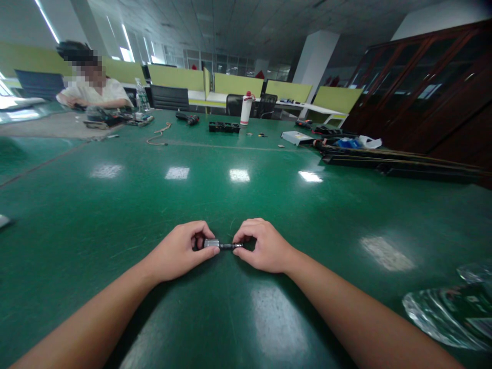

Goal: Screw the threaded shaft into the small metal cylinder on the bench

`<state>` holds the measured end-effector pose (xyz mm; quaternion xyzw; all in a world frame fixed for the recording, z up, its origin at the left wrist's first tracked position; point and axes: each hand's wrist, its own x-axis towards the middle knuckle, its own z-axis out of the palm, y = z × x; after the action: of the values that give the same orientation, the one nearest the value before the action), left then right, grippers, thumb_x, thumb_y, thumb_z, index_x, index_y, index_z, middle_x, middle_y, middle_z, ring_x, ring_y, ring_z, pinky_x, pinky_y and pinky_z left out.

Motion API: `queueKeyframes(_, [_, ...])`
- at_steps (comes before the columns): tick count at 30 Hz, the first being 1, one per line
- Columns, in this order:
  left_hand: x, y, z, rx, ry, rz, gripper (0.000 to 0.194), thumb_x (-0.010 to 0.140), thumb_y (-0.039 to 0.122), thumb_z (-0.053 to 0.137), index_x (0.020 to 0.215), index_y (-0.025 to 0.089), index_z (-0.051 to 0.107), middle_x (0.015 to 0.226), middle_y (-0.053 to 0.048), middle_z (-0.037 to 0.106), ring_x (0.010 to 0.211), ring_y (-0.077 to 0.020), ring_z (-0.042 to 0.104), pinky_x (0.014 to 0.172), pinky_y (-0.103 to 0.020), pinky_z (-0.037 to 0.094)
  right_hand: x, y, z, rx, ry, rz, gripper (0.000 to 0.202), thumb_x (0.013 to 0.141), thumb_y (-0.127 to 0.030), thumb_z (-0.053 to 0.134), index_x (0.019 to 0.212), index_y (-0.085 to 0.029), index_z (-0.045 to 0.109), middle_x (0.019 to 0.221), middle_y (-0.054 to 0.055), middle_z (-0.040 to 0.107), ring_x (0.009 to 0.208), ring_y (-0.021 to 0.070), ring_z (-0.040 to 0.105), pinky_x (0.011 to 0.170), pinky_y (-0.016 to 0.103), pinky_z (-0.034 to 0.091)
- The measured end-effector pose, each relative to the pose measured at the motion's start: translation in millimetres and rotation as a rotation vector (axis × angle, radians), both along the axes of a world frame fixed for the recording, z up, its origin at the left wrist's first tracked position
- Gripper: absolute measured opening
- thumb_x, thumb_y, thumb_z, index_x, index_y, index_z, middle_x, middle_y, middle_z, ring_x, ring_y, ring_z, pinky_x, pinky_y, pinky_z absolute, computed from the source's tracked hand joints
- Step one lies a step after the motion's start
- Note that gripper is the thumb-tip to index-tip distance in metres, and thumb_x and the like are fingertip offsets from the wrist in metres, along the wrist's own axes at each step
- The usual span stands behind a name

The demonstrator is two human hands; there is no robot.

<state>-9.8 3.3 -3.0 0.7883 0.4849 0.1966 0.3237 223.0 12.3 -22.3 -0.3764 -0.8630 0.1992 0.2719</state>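
Note:
Just above the green table (230, 200), both my hands hold a small slim piece with a silver cylinder (211, 243) at its left end and a thin dark shaft (226, 246) running right. My left hand (180, 251) is closed round the silver cylinder, thumb along its near side. The thumb and index finger of my right hand (265, 246) pinch the right end of the dark shaft. The piece lies level between the hands. I cannot tell whether it is one part or two joined, and the fingers cover both its ends.
A clear plastic bottle (449, 312) lies at the near right. Across the table are a white flask (246, 108), a black block (224, 127), a power drill (187, 118), a cord (157, 137) and a white box (296, 138). A person (94, 84) sits at the far left.

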Motion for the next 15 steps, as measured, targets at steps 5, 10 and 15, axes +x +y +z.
queueKeyframes(5, [-1.0,0.1,-0.5,-0.002,-0.007,0.017,0.027,0.082,0.044,0.063,0.086,0.017,0.063,0.069,0.002,0.056,0.063,-0.0142,0.051,0.056,-0.024,0.038,1.1,0.6,0.4,-0.009,-0.002,-0.013,0.007,0.071,-0.016,0.072,0.075,-0.018,0.067,0.072,-0.001,0.065,0.071,0.0139,0.058,0.074,0.03,0.04])
queueKeyframes(10, [-0.7,0.5,-0.5,0.0,-0.012,0.019,0.027,0.082,0.044,0.064,0.086,0.017,0.063,0.068,0.002,0.056,0.062,-0.0141,0.051,0.056,-0.023,0.038,3.0,1.3,-0.1,-0.013,-0.001,-0.022,0.008,0.07,-0.016,0.073,0.075,-0.018,0.068,0.072,-0.001,0.064,0.071,0.0135,0.058,0.074,0.03,0.04])
queueKeyframes(15, [-0.8,0.4,-0.3,0.014,0.006,0.03,0.026,0.082,0.043,0.064,0.085,0.017,0.064,0.068,0.002,0.056,0.061,-0.0139,0.051,0.055,-0.023,0.037,7.1,6.0,-0.1,-0.033,0.001,-0.029,0.008,0.069,-0.015,0.073,0.075,-0.017,0.068,0.071,-0.001,0.064,0.07,0.0137,0.058,0.072,0.029,0.041])
